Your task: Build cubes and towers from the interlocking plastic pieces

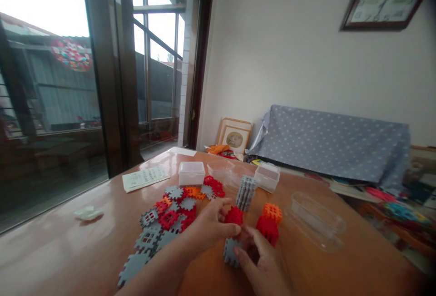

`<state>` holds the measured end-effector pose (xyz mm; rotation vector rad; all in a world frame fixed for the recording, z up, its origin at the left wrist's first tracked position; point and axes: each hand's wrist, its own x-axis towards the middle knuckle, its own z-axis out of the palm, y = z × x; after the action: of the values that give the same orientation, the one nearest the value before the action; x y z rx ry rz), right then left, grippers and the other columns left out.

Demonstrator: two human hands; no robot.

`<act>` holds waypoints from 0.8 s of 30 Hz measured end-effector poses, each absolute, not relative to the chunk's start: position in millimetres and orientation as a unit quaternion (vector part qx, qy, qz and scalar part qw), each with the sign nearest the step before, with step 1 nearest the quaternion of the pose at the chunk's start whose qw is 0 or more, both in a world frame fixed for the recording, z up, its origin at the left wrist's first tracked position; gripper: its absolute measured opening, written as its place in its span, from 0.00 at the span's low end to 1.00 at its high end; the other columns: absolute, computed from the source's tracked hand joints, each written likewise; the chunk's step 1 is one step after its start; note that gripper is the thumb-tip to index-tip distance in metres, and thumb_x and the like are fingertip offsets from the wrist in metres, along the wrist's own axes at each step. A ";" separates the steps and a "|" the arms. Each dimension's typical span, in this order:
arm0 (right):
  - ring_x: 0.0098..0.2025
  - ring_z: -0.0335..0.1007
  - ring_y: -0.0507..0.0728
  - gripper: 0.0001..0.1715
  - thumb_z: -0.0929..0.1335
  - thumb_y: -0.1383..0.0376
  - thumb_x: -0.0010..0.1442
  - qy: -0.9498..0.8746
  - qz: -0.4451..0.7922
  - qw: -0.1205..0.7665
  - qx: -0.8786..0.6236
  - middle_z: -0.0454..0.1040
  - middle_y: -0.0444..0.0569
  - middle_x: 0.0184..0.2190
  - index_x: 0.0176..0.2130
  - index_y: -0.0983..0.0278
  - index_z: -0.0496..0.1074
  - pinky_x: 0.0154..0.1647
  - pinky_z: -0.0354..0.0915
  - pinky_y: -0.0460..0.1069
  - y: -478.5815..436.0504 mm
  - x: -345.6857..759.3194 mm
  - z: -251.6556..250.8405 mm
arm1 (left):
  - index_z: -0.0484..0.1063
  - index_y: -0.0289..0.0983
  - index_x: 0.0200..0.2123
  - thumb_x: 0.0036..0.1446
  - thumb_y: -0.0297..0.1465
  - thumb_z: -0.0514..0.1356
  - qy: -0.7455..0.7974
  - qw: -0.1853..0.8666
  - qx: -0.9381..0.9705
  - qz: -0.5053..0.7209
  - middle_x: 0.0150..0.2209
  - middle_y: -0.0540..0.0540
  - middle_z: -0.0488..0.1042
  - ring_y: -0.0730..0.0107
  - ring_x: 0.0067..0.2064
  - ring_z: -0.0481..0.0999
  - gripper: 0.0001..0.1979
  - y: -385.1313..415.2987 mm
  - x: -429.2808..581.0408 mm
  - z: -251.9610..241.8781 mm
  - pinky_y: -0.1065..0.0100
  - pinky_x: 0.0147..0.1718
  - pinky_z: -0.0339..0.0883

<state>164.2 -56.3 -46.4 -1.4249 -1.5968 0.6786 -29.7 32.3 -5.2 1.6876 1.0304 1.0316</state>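
Observation:
My left hand is closed around a red toothed plastic piece, with thumb and fingers on its sides. Just below it, my right hand grips a grey toothed block by its right side, thumb against it. Behind both hands stands a tall grey stack of interlocking pieces. To the right sit a red stack and an orange stack. Loose grey gear-shaped pieces and red ones lie spread to the left of my hands, along with square grey plates.
Two white lidded boxes stand toward the back of the wooden table. A clear plastic container lies at right. A printed sheet and a crumpled wrapper are at left, near the window.

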 end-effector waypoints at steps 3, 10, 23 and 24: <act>0.38 0.74 0.59 0.23 0.70 0.54 0.58 -0.634 0.273 0.473 -0.548 0.78 0.50 0.39 0.51 0.60 0.73 0.40 0.68 0.50 -56.2 160.6 -43.0 | 0.64 0.36 0.59 0.45 0.34 0.72 0.375 0.559 0.635 0.379 0.42 0.45 0.70 0.67 0.41 0.72 0.38 15.4 -10.1 -3.3 0.67 0.38 0.66; 0.34 0.69 0.56 0.17 0.66 0.52 0.65 -0.610 0.310 0.520 -0.510 0.75 0.48 0.32 0.38 0.62 0.75 0.34 0.64 0.47 -63.7 155.7 -26.8 | 0.68 0.34 0.47 0.48 0.42 0.70 0.380 0.575 0.636 0.346 0.34 0.49 0.70 0.71 0.34 0.71 0.27 2.7 2.7 1.5 0.70 0.32 0.61; 0.28 0.70 0.53 0.26 0.65 0.44 0.63 -0.408 0.478 0.598 -0.497 0.76 0.49 0.30 0.34 0.64 0.72 0.28 0.62 0.47 -61.1 166.8 -20.4 | 0.69 0.36 0.45 0.53 0.34 0.64 0.330 0.520 0.705 0.352 0.35 0.49 0.74 0.70 0.35 0.72 0.17 10.8 -4.5 4.4 0.69 0.34 0.64; 0.28 0.70 0.53 0.26 0.64 0.44 0.63 -0.411 0.476 0.597 -0.498 0.76 0.49 0.30 0.34 0.64 0.72 0.28 0.62 0.47 -61.5 166.7 -20.3 | 0.69 0.36 0.49 0.53 0.32 0.65 0.327 0.513 0.712 0.351 0.37 0.48 0.73 0.70 0.36 0.72 0.20 11.0 -5.7 4.4 0.69 0.34 0.65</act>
<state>166.7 -61.5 -20.3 -1.1563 -0.9545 1.1044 -5.7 11.0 4.4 1.7124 0.7854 0.8446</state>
